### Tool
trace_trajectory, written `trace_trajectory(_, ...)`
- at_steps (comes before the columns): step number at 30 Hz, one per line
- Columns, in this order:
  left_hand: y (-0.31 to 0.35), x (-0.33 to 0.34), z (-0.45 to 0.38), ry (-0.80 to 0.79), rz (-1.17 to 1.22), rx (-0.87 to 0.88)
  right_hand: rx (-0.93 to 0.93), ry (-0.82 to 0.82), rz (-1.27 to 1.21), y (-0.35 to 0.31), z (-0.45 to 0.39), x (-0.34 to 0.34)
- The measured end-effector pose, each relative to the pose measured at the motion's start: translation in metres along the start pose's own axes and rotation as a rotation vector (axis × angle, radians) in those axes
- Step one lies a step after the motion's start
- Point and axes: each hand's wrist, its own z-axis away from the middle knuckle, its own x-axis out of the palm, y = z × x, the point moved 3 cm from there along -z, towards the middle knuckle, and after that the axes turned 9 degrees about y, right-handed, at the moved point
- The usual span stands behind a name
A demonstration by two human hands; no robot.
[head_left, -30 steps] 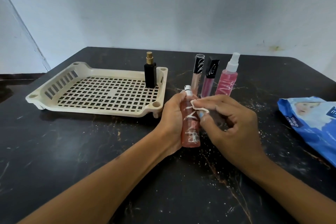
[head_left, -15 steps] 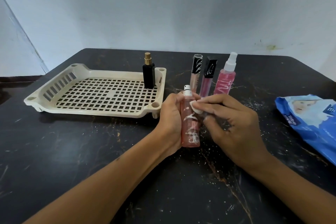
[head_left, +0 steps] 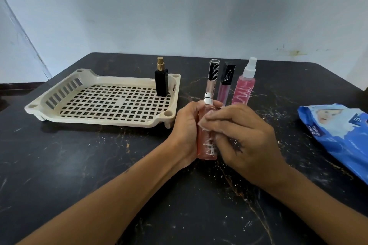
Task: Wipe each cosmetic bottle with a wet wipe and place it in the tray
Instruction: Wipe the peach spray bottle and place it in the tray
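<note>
My left hand (head_left: 186, 125) grips a peach spray bottle (head_left: 207, 145) upright near the table's middle. My right hand (head_left: 245, 135) presses a small white wet wipe (head_left: 203, 123) against the bottle's upper front; most of the wipe is hidden under my fingers. The cream slotted tray (head_left: 103, 117) sits to the left, with a black bottle with a gold cap (head_left: 161, 83) standing in its far right corner. Behind my hands stand a beige gloss tube (head_left: 212, 79), a pink gloss tube with a black cap (head_left: 225, 85) and a pink spray bottle (head_left: 244, 87).
A blue pack of wet wipes (head_left: 338, 135) lies at the right edge of the dark marble-patterned table (head_left: 99, 165). A pale wall rises behind the table's far edge.
My right hand has slid the wipe across the bottle's upper part towards the left. The left hand and bottle have stayed in place.
</note>
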Motion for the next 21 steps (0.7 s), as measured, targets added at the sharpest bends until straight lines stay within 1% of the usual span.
trace_trajectory(3,0.0,0.0,0.0,0.005,-0.016,0.014,0.012,0.041,0.022,0.003,0.0,-0.004)
trace_trajectory(5,0.0,0.0,0.001,0.007,-0.014,0.026,0.044,0.025,0.085,0.005,-0.001,-0.004)
trace_trajectory(7,-0.001,0.0,0.001,-0.006,0.007,0.013,-0.004,-0.015,0.113,0.002,0.0,0.0)
trace_trajectory(10,0.0,0.0,0.002,-0.011,-0.006,-0.006,-0.091,-0.023,0.06,-0.005,0.001,0.001)
trace_trajectory(13,0.0,0.001,0.004,-0.003,-0.026,-0.002,-0.019,0.014,0.075,0.001,0.0,-0.004)
trace_trajectory(15,0.0,0.001,0.005,-0.011,-0.018,0.003,-0.007,-0.023,0.157,0.002,-0.001,-0.002)
trace_trajectory(17,0.0,0.001,0.006,-0.022,-0.011,-0.01,-0.087,-0.064,0.174,-0.003,0.0,0.001)
trace_trajectory(19,0.0,0.001,0.006,-0.017,-0.027,-0.022,-0.176,-0.084,0.121,-0.01,0.001,0.002)
trace_trajectory(21,0.002,0.001,0.007,-0.007,-0.035,-0.028,-0.162,-0.06,0.067,-0.011,0.001,-0.001)
